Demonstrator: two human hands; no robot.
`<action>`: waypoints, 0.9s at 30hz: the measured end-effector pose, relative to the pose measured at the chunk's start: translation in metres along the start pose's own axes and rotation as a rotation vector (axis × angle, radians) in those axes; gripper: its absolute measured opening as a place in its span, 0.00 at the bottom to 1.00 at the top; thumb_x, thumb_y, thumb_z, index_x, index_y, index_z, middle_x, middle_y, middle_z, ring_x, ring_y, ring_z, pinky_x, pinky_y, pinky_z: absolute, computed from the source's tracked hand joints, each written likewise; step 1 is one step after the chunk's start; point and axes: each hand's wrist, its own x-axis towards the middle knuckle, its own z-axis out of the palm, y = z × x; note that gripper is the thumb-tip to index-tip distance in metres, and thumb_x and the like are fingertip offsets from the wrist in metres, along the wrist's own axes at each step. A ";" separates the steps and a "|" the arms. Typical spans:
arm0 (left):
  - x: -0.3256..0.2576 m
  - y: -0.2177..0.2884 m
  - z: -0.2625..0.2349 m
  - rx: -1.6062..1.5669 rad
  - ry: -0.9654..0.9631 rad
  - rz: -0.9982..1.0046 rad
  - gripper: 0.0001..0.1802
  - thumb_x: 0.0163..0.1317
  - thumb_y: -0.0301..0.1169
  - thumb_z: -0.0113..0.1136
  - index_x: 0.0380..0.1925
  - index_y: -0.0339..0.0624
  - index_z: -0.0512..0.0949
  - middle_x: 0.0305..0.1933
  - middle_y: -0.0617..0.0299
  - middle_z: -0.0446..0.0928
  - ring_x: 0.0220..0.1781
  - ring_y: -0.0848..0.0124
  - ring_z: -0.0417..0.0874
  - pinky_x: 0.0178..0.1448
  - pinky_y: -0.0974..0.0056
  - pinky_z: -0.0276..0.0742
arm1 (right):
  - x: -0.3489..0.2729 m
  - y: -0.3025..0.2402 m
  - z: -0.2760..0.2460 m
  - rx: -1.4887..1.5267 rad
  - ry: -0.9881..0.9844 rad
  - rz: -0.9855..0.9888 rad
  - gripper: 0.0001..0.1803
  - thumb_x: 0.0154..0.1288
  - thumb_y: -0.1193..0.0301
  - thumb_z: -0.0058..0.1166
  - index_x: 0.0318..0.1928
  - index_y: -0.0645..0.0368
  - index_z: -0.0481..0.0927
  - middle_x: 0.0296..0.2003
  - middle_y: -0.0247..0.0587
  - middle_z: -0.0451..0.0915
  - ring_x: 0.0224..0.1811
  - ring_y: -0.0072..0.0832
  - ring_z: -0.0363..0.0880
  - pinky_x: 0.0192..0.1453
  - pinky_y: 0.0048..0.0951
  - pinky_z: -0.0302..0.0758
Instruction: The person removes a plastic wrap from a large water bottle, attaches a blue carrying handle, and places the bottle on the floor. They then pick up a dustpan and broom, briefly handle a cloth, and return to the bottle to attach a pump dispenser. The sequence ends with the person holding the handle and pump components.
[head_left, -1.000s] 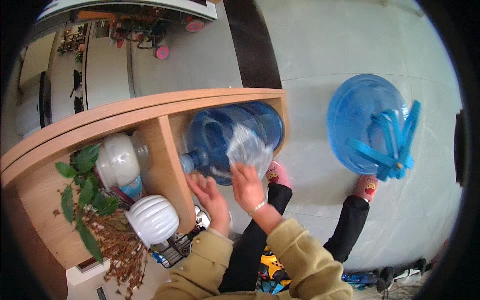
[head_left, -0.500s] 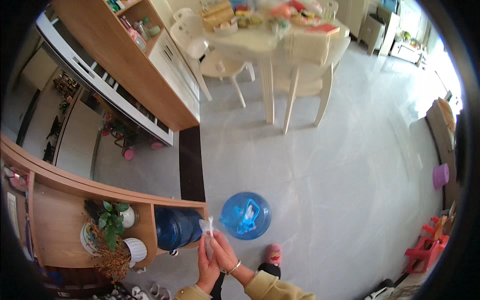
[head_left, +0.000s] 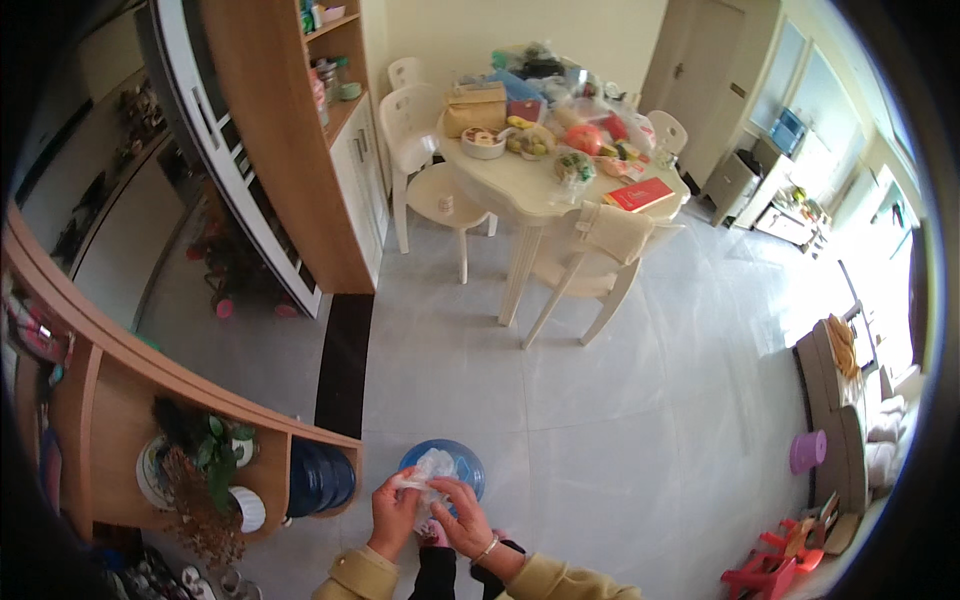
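Presently, left hand (head_left: 393, 512) pinches a crumpled clear plastic bag (head_left: 436, 466); right hand (head_left: 460, 517) curves its fingers against it, whether gripping cannot tell. Bag overlaps, in view, a blue water bottle (head_left: 470, 470) on the floor (head_left: 620, 480). Second blue bottle (head_left: 320, 478) in wooden shelf (head_left: 278, 470), leftward.

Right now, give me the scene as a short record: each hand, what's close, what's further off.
left hand: pinching a clear plastic bag
right hand: fingers at the same bag; grip unclear
beyond the bag: round blue container, partly hidden
left side: wooden shelf with blue water bottle, plant, white pot
further off: cream table, crowded
right side: purple bucket, red stool
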 end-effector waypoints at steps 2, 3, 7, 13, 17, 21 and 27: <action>-0.008 0.001 0.001 0.103 0.057 -0.030 0.11 0.59 0.26 0.56 0.41 0.33 0.78 0.34 0.64 0.79 0.34 0.78 0.76 0.38 0.72 0.73 | -0.007 0.006 -0.009 0.029 -0.039 0.027 0.19 0.62 0.69 0.53 0.54 0.57 0.72 0.52 0.45 0.71 0.55 0.39 0.70 0.59 0.34 0.67; -0.012 0.002 0.001 0.147 0.071 -0.022 0.10 0.58 0.26 0.56 0.40 0.34 0.78 0.33 0.65 0.78 0.32 0.80 0.75 0.36 0.74 0.72 | -0.010 0.009 -0.013 0.067 -0.100 0.070 0.19 0.62 0.69 0.53 0.54 0.57 0.72 0.52 0.45 0.71 0.55 0.39 0.70 0.58 0.33 0.68; -0.030 -0.006 0.005 0.044 0.261 -0.120 0.08 0.59 0.26 0.55 0.37 0.36 0.79 0.32 0.66 0.77 0.30 0.80 0.75 0.33 0.74 0.70 | -0.002 0.018 -0.044 0.153 -0.344 0.081 0.19 0.64 0.71 0.53 0.56 0.58 0.71 0.54 0.45 0.69 0.55 0.34 0.70 0.54 0.31 0.72; -0.048 -0.038 0.090 -0.002 0.451 -0.169 0.06 0.62 0.25 0.52 0.37 0.38 0.78 0.32 0.67 0.77 0.32 0.79 0.75 0.37 0.73 0.71 | 0.038 0.034 -0.136 0.054 -0.612 -0.243 0.23 0.63 0.65 0.54 0.59 0.51 0.69 0.59 0.50 0.64 0.59 0.47 0.65 0.60 0.38 0.67; -0.017 -0.041 0.194 -0.152 0.380 -0.132 0.13 0.62 0.23 0.53 0.47 0.37 0.74 0.39 0.64 0.76 0.42 0.75 0.75 0.49 0.69 0.72 | 0.077 0.055 -0.188 -0.033 -0.642 -0.263 0.24 0.65 0.63 0.51 0.61 0.51 0.68 0.62 0.55 0.61 0.62 0.50 0.62 0.65 0.43 0.61; 0.035 -0.014 0.229 -0.302 0.536 -0.053 0.20 0.62 0.23 0.54 0.55 0.39 0.70 0.46 0.61 0.74 0.48 0.73 0.74 0.54 0.68 0.71 | 0.124 0.071 -0.183 0.172 -0.614 -0.149 0.22 0.67 0.64 0.47 0.60 0.56 0.68 0.60 0.54 0.64 0.61 0.47 0.65 0.63 0.38 0.63; 0.123 -0.002 0.221 -0.334 0.496 -0.113 0.15 0.59 0.24 0.58 0.47 0.34 0.75 0.42 0.62 0.77 0.41 0.76 0.76 0.46 0.69 0.74 | 0.220 0.083 -0.176 0.102 -0.636 -0.010 0.22 0.67 0.62 0.48 0.59 0.56 0.68 0.52 0.50 0.69 0.50 0.42 0.73 0.56 0.35 0.69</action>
